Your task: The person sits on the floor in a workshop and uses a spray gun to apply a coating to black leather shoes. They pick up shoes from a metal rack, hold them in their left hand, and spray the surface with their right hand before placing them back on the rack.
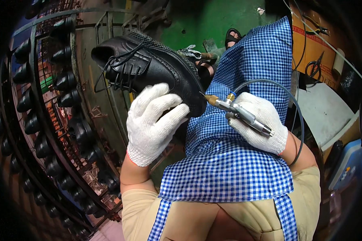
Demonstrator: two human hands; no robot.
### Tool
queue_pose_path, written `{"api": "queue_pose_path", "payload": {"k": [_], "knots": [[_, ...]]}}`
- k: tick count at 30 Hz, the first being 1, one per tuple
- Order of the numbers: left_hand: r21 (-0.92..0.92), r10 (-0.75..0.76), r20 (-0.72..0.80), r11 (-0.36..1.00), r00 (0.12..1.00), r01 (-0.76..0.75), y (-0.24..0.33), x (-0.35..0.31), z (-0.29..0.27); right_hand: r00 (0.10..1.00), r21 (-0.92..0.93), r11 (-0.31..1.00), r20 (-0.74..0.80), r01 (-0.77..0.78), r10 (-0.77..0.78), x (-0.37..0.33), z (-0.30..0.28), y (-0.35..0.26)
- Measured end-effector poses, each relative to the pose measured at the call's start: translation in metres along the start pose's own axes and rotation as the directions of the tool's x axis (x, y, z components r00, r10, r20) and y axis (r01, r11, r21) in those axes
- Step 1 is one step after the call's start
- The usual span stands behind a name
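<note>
A black lace-up leather shoe (pixel 161 66) with perforated trim lies sideways before me, its toe to the right and its heel opening to the left. My left hand (pixel 155 120), in a white knit glove, has its fingers curled against the shoe's near side by the toe; the thumb is hidden. In my gloved right hand (pixel 259 120) is a metal air tool (pixel 243 113) with a brass-coloured nozzle and a thin needle tip. That tip points at the edge of the toe; whether it touches, I cannot tell. A grey hose (pixel 287 91) curves from the tool over my right wrist.
Racks (pixel 36 80) holding several black shoes fill the left side. A blue checked apron (pixel 229 172) covers my lap. To the right are cardboard (pixel 311 44), black-handled scissors (pixel 314 69), pliers (pixel 317 27), a white sheet (pixel 323 112) and a blue-and-white box (pixel 348 164).
</note>
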State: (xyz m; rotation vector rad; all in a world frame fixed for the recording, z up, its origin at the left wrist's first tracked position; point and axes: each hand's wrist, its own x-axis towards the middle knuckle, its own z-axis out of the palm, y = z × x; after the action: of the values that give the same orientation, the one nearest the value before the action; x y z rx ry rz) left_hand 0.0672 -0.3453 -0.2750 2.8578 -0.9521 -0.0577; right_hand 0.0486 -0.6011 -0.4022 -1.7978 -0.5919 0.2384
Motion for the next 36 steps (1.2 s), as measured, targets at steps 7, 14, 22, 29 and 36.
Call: {"api": "queue_pose_path", "payload": {"k": [7,14,22,29,36], "knots": [[-0.097,0.049,0.045,0.994,0.998,-0.044,-0.005,0.056,0.005,0.990,-0.046,0.998,-0.134,-0.046,0.039,-0.002,-0.013,0.002],[0.021,-0.012,-0.048,1.000,0.999,0.013,-0.010,0.092,0.011,0.931,-0.141,0.990,-0.363,-0.024,-0.029,0.028,-0.016,0.012],[0.261,-0.106,-0.081,0.957,0.991,0.123,-0.035,0.130,0.015,0.851,-0.155,0.987,-0.512,0.043,-0.117,0.082,-0.015,0.022],[0.377,-0.334,-0.014,0.871,0.943,0.314,-0.064,0.156,0.005,0.830,-0.088,0.993,-0.547,0.073,-0.110,0.120,0.007,0.031],[0.352,-0.536,0.141,0.813,0.832,0.464,-0.128,0.166,-0.015,0.857,0.011,0.998,-0.512,0.069,-0.053,0.143,0.043,0.028]]}}
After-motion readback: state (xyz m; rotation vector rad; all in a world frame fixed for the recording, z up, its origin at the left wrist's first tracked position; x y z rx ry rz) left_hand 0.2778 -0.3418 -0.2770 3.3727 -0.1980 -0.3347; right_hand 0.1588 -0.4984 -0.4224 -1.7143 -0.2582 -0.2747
